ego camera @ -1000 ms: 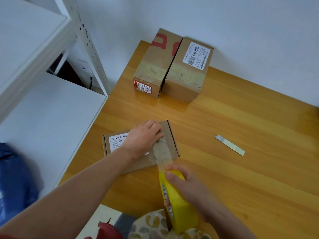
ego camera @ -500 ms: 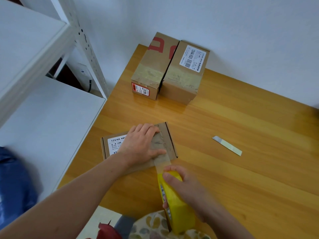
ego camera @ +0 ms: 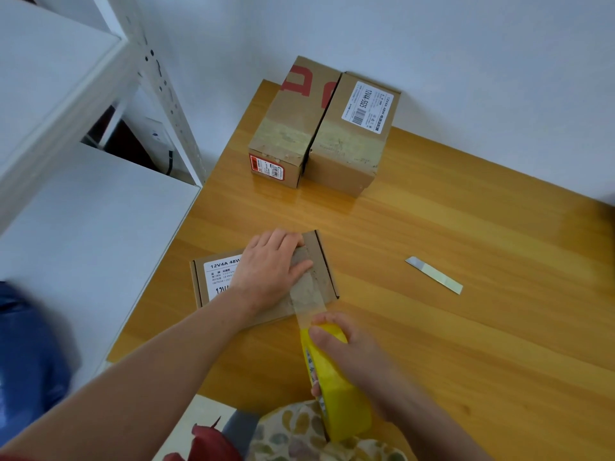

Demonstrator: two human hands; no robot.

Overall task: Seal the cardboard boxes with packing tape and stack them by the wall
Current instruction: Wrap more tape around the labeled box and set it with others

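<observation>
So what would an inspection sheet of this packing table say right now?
Surface: glossy wooden table.
Job's things: flat box under the left hand, tape strip running from it to the yellow tape roll; red-printed box and labelled box, both taped, side by side at the wall.
Clutter: silvery flat strip on the table.
Hands: left hand presses flat on the box; right hand grips the roll.
Cables: one dark cable behind the shelf post.
Surroundings: white shelving, white wall.

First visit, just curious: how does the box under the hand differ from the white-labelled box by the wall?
The near box is flat and low; the far box stands taller. The near box's tape runs to the roll, with the left hand pressing it; the far box's tape is cut and untouched. Both are brown cardboard with a white label.
</observation>
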